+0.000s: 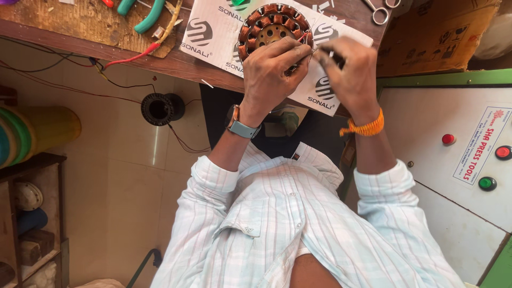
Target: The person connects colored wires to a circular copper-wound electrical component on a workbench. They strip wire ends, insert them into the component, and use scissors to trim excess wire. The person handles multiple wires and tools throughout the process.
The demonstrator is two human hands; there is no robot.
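A round stator [271, 24] with copper windings lies on white printed sheets [213, 32] on the wooden bench. My left hand [274, 72], a watch on its wrist, rests against the stator's near edge. Its fingertips pinch a thin wire [313, 50] coming off the windings. My right hand [349, 74], with an orange thread band at the wrist, is just right of the stator. It is closed around a small dark tool [336, 57] whose tip meets the wire. The two hands almost touch.
Green-handled pliers [145, 15] and a red wire [130, 57] lie on the bench at left, with scissors [381, 12] at the top right. A cardboard box [437, 37] and a white machine panel [426, 128] with red and green buttons stand to the right. A black spool [159, 109] sits on the floor, and a shelf [32, 213] stands at far left.
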